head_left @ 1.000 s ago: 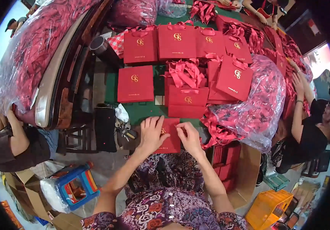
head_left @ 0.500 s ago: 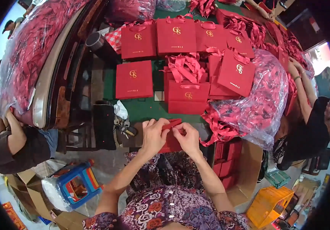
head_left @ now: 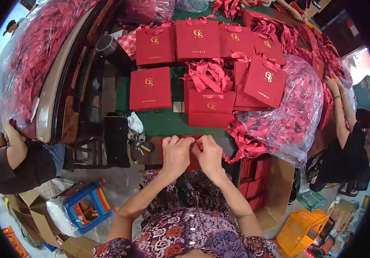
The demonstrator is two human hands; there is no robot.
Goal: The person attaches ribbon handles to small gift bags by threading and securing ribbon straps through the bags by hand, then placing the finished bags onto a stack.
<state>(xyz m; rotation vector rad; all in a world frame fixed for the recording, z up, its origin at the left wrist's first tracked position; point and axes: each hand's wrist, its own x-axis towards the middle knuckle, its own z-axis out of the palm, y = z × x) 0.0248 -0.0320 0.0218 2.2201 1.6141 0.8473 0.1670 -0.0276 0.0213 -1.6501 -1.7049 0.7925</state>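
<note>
Close to my body at the table's front edge is a red paper gift bag (head_left: 194, 162), mostly covered by my hands. My left hand (head_left: 177, 154) grips its upper part with curled fingers. Beside it, my right hand (head_left: 210, 157) pinches the bag near its top edge, fingertips close to the left thumb. Whether a ribbon end lies between the fingertips is hidden. Just beyond stands a red bag with a ribbon handle (head_left: 211, 108), and loose red ribbons (head_left: 208, 76) lie behind it. Flat red bags (head_left: 150, 88) are stacked to the left.
A clear plastic sack of red ribbons (head_left: 294, 107) bulges at the right of the green table (head_left: 163, 124). A dark flask (head_left: 109, 48) and keys (head_left: 140, 142) are on the left. Below right, a cardboard box (head_left: 279, 185) holds red bags. Other people work at both sides.
My hands have drawn closer together on the bag, and their fingers now cover its top edge. The left fingers are more curled. On the right, a co-worker's arms have shifted slightly.
</note>
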